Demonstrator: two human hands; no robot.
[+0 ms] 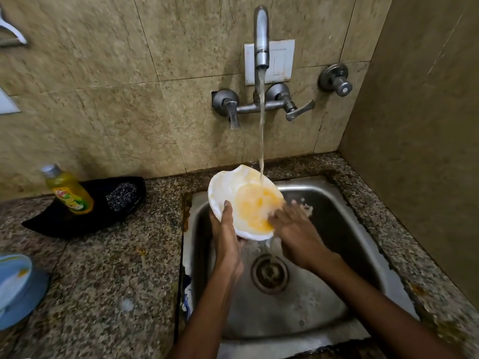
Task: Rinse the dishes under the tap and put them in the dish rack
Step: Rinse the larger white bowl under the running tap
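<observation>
Now one left hand (226, 230) grips one white plate (243, 200) under the tap (261, 40); one right hand (294, 230), fingers flat, rubs its yellow mess.

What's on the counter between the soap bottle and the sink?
Head view: a dark scrubber on a black tray, then bare granite counter up to the sink. The soap bottle lies on that tray.

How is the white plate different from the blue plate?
The white plate is held tilted over the sink under running water; the blue plate sits on the counter, away from the tap. The white plate has a big yellow smear; the blue plate shows only a small yellow spot. The left hand grips the white plate and the right hand rubs it; nobody touches the blue plate. Both still look dirty.
</observation>
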